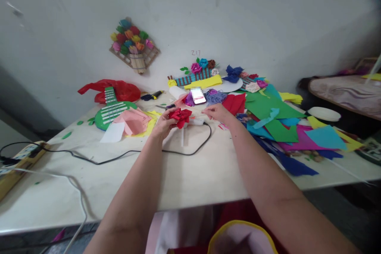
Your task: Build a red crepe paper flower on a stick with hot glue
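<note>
Red, paper-like, many-petalled flower [180, 117] sits pinched in the left hand [164, 124], while at three o'clock from it the right hand's [219, 112] fingers bunch closely, any hold impossible to tell.

Our left hand [163, 124] and right hand [219, 112] were bare, as were both slender forearms [137, 182]. Low down we wore deep red cloth [238, 208], with a rounded yellow border [238, 223] curving about a pale pinkish panel [242, 234]. Whitish-pink fabric [174, 230] showed beside it; we couldn't tell whether it was one garment.
</note>
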Action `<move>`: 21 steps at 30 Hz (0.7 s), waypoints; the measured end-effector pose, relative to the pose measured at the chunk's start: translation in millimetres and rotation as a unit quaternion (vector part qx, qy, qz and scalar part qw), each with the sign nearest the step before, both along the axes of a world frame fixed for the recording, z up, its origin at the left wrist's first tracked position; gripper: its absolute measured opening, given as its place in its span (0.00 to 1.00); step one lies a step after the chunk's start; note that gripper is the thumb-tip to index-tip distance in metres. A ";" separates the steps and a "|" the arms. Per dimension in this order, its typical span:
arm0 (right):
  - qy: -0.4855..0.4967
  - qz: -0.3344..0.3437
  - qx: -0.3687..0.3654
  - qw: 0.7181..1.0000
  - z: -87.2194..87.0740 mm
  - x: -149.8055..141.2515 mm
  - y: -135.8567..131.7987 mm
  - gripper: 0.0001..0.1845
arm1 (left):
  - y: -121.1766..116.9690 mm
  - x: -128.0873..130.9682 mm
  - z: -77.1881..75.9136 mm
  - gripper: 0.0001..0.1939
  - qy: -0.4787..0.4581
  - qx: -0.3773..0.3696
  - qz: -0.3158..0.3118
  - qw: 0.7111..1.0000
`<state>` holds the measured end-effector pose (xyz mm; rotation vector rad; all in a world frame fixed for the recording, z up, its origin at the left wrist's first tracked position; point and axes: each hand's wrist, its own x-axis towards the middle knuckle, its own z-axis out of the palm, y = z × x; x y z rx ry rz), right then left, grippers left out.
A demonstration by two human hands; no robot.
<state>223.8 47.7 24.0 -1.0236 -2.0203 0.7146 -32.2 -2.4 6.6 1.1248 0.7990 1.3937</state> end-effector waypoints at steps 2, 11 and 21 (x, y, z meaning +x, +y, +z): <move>-0.002 0.005 0.006 1.000 3.7 -1.9 -3.0 0.21 | -1.0 0.8 0.8 0.30 0.011 0.001 -0.003 1.000; -0.035 0.004 0.013 0.999 8.9 -3.1 -6.7 0.21 | -3.5 3.8 4.4 0.29 0.031 0.002 -0.011 0.999; -0.074 -0.036 0.015 0.996 10.4 -4.1 -5.0 0.20 | -1.7 5.7 3.3 0.31 0.049 -0.005 -0.013 0.999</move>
